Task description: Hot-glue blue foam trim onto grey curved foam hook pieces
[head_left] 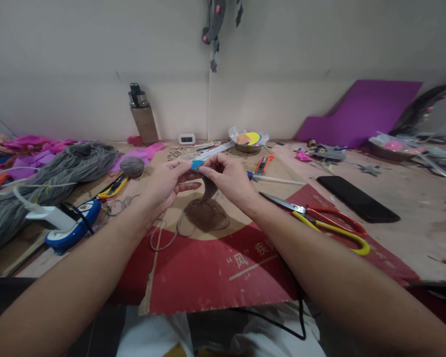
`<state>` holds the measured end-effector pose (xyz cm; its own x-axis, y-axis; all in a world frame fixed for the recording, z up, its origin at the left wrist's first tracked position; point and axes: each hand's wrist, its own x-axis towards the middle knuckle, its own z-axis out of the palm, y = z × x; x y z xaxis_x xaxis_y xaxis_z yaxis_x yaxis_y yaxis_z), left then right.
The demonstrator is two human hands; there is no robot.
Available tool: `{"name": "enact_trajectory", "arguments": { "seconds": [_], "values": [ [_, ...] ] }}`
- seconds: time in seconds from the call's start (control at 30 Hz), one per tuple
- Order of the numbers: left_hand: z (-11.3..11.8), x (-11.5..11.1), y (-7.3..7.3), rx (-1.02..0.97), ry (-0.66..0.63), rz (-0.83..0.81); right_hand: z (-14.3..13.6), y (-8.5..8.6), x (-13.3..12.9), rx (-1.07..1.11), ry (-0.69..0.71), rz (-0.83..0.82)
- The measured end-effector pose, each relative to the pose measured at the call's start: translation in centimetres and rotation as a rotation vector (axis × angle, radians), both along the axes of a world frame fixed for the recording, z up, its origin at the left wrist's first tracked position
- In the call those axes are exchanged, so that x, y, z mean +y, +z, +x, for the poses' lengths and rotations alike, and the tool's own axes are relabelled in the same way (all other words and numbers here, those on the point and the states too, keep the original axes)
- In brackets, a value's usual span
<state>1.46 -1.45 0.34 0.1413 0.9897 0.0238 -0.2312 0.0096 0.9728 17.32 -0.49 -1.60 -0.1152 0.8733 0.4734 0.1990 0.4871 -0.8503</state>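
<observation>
Left hand (167,183): pinching blue piece (197,164) | Right hand (230,179): fingertips closed on the same piece and dark strip (209,189) | Blue piece: above cardboard (193,272), long axis roughly left-right | Strip: hangs below the fingers, long axis near vertical, lower end toward the person | Scissors (305,209): right of hands, blades pointing away leftward

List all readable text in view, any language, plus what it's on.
“风” 疾: on the red printed cardboard; at least one more character follows, cut off by the right forearm.
Smaller print near the scissors, same cardboard: too blurred to read.
White digital clock: display too small to read.
Blue-and-white power strip: marks too small to read.
</observation>
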Motion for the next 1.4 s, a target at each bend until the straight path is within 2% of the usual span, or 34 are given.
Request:
{"name": "enact_trajectory", "arguments": {
  "seconds": [0.33,0.57,0.87,1.03,1.13,1.27,1.33,1.4],
  "values": [
    [-0.1,0.4,-0.6,0.020,0.051,0.059,0.4,0.1,0.1,-0.034,-0.057,0.088],
    [-0.1,0.1,-0.6,0.128,0.039,0.104,0.6,0.0,0.2,-0.079,-0.097,0.130],
    [-0.3,0.4,-0.8,0.136,0.118,0.078,1.0,0.0,0.7,-0.168,-0.131,0.128],
    [-0.8,1.3,-0.8,0.079,0.185,0.028,0.9,0.3,0.7,-0.154,-0.049,0.107],
    [-1.4,1.9,-1.0,0.038,0.261,-0.012,0.4,0.5,0.0,-0.195,0.122,0.046],
    [-2.3,2.7,-1.5,-0.017,0.309,0.009,-0.2,0.2,-1.5,-0.426,0.306,-0.026],
    [-2.7,3.0,-1.7,-0.014,0.315,0.019,-0.3,0.1,-2.0,-0.528,0.292,-0.036],
    [-2.8,3.1,-1.7,-0.006,0.306,0.020,-0.2,0.2,-2.0,-0.512,0.182,0.002]
  ]
}}
